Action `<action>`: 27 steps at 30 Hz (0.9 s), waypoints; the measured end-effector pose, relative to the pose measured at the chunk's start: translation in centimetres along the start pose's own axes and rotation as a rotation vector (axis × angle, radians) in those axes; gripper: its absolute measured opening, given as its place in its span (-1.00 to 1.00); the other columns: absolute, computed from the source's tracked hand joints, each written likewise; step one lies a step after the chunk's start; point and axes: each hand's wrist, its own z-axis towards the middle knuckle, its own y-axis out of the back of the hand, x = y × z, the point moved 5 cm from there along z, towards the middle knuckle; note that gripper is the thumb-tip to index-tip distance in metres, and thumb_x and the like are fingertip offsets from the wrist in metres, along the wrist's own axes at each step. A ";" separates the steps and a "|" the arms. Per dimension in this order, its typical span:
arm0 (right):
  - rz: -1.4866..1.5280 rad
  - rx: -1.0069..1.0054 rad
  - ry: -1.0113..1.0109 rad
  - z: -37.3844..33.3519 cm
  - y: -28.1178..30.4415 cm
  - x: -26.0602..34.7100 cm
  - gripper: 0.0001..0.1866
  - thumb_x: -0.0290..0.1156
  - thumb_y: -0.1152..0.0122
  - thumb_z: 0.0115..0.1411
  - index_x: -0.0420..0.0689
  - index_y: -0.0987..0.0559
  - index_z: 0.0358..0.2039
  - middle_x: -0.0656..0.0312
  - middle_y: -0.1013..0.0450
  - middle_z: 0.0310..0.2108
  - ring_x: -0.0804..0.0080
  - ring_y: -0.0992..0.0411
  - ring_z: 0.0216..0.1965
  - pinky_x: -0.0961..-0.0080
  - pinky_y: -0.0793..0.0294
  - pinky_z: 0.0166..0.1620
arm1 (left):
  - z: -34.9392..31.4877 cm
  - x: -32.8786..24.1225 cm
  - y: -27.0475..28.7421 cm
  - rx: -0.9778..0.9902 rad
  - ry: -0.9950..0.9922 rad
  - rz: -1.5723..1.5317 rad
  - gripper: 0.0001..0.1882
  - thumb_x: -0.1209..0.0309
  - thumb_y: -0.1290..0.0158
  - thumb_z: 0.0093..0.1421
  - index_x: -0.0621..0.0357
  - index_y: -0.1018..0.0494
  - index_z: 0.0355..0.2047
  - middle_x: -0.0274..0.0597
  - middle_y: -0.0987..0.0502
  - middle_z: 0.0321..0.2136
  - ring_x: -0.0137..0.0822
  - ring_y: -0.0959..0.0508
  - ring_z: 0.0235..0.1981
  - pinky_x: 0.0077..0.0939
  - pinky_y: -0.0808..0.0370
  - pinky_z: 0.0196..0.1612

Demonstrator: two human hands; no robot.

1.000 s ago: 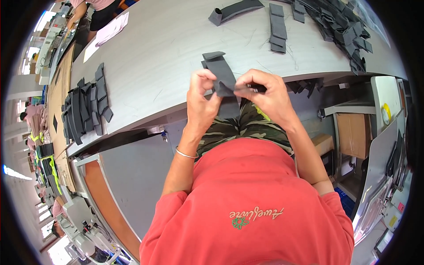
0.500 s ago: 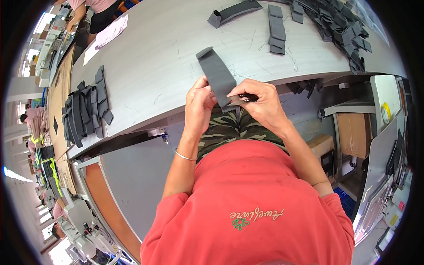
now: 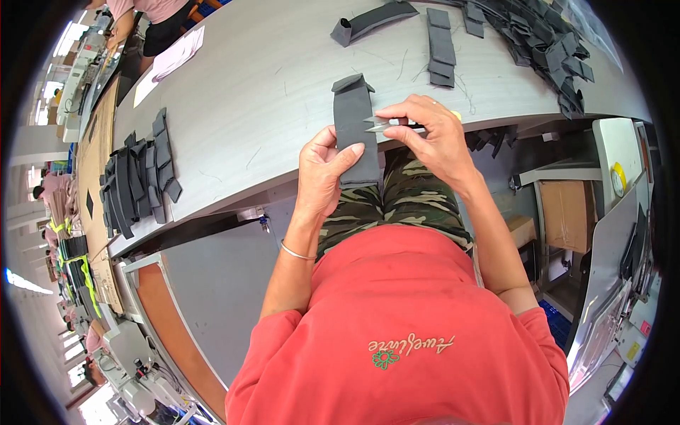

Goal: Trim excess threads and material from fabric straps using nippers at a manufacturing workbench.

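Observation:
A dark grey fabric strip (image 3: 353, 120), folded over at its far end, is held nearly upright over the table's near edge. My left hand (image 3: 323, 170) grips its left side, thumb across the front and the other fingers behind. Small thread snips (image 3: 386, 125) with pointed metal blades sit in my right hand (image 3: 435, 138), closed round them. The blade tips are at the strip's right edge, slightly apart from each other; whether a thread lies between them is too small to tell.
The pale table (image 3: 262, 92) carries loose thread ends. Stacked grey strips (image 3: 138, 173) lie at the left, a larger heap (image 3: 545, 49) at the far right, and single strips (image 3: 440, 49) at the back. Papers (image 3: 177, 53) rest far left, near another person (image 3: 159, 28).
The strip has turned more upright, and my left thumb now lies across its front. My right hand has moved up with the snips, from the strip's lower end to its right edge.

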 end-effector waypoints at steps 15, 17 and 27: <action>-0.140 -0.063 0.004 -0.4 -1.2 1.0 -0.85 -0.40 -0.33 -0.01 -0.03 -0.63 -0.37 0.32 -0.40 -0.37 0.36 -0.43 -0.45 0.47 -0.38 -0.41 | 0.4 0.6 -0.4 -0.010 -0.045 0.147 -0.78 0.63 -0.14 0.09 0.33 -0.50 -0.21 -0.28 -0.55 -0.32 -0.58 -0.52 -0.37 -0.68 -0.51 -0.32; -0.131 -0.060 -0.001 -0.4 -1.2 0.7 -0.85 -0.40 -0.33 -0.01 -0.02 -0.64 -0.37 0.32 -0.41 -0.37 0.36 -0.43 -0.45 0.47 -0.38 -0.41 | 0.3 0.7 -0.5 -0.016 -0.053 0.137 -0.79 0.62 -0.15 0.09 0.32 -0.51 -0.22 -0.30 -0.55 -0.35 -0.57 -0.52 -0.41 -0.68 -0.51 -0.34; -0.107 -0.102 -0.029 -0.5 -0.5 0.9 -0.84 -0.39 -0.34 -0.03 0.02 -0.64 -0.36 0.31 -0.41 -0.39 0.35 -0.44 -0.43 0.45 -0.38 -0.41 | 0.1 0.3 -0.5 -0.015 0.004 0.048 -0.75 0.62 -0.15 0.10 0.34 -0.48 -0.18 -0.23 -0.57 -0.33 -0.55 -0.54 -0.41 -0.64 -0.54 -0.34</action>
